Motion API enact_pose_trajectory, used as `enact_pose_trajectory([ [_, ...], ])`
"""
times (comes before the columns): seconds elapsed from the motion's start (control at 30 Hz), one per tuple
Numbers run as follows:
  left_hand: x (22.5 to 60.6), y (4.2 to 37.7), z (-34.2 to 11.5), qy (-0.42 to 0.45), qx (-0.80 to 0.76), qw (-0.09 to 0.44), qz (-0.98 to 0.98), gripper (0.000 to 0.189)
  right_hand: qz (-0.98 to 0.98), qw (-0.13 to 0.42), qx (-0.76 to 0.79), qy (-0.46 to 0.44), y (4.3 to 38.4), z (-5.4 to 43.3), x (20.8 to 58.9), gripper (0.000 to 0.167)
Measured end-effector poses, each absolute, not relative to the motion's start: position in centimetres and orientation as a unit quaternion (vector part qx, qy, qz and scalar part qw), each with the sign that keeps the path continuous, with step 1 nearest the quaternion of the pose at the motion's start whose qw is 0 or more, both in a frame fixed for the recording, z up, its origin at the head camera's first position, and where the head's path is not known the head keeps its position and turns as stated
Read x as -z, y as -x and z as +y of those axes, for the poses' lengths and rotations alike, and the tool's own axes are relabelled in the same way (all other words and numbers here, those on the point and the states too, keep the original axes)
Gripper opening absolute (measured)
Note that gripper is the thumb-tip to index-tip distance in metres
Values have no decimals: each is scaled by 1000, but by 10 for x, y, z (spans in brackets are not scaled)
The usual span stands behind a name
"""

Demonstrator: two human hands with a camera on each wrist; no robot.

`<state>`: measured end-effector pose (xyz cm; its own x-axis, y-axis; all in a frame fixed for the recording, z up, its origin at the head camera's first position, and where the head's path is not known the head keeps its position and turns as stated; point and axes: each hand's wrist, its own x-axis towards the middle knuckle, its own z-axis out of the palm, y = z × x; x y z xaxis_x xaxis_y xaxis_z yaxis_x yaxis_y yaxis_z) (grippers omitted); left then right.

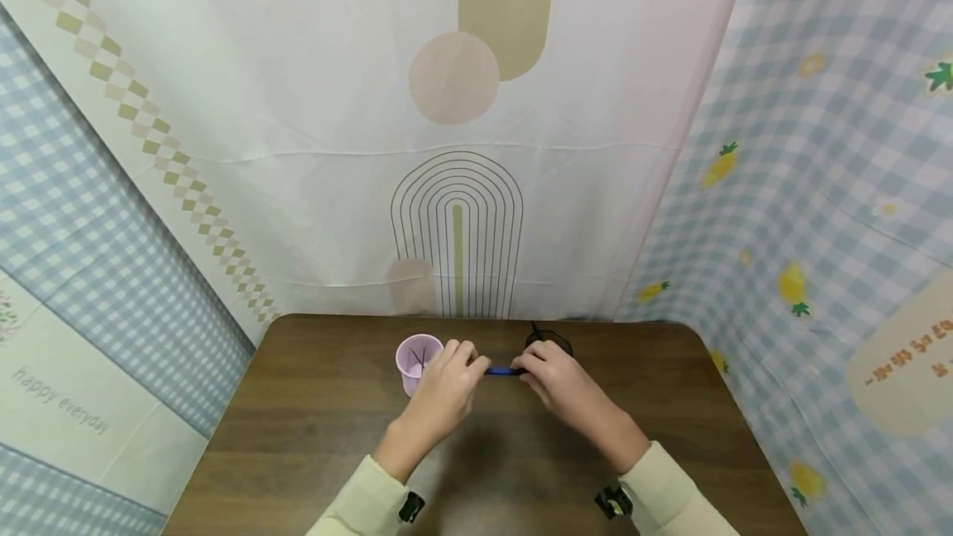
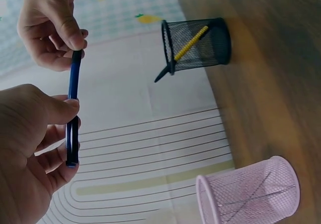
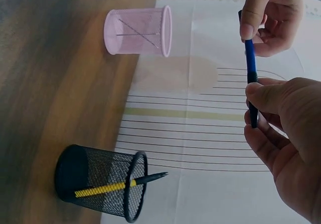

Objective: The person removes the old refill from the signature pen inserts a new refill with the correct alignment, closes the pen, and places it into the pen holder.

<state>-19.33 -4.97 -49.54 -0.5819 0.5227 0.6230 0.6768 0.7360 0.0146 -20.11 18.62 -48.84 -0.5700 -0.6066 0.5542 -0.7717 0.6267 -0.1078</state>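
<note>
A slim blue pen [image 1: 502,370] with a dark end is held level above the table by both hands. My left hand [image 1: 447,383] pinches its left end between thumb and fingers. Its dark right end is in the thumb and fingers of my right hand [image 1: 564,387]. Beside the left hand stands a pink mesh pen cup [image 2: 251,189] with two thin dark sticks crossed inside. Behind the right hand, partly hidden by it in the head view, is a black mesh pen cup [image 3: 108,176]. From that cup a yellow pen [image 3: 105,189] with a black tip leans out over the rim.
The brown wooden table [image 1: 313,437] ends against a printed white cloth [image 1: 313,230] at the back. A blue checked cloth [image 1: 789,213] hangs on the right, another on the left.
</note>
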Motion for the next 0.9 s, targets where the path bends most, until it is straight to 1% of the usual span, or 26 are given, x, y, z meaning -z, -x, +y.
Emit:
enact_pose_trajectory([
  [0.17,489,194,-48,338,128,320,-876,16,-872,232,-170,-395,202,188,481,22],
  [0.43,483,193,-48,343,133,321,-873,20,-865,228,-178,-411,203,191,474,21],
  [0.5,482,193,-49,346,132,323,-871,21,-865,220,-186,-411,202,192,473,22],
  [0.6,481,193,-48,350,128,326,-869,21,-870,187,-212,-403,202,195,470,23],
  [0.73,478,192,-48,348,122,326,-870,22,-884,121,-256,-371,204,199,464,23],
  [0.9,475,191,-47,344,114,324,-874,23,-897,57,-292,-327,207,203,459,16],
])
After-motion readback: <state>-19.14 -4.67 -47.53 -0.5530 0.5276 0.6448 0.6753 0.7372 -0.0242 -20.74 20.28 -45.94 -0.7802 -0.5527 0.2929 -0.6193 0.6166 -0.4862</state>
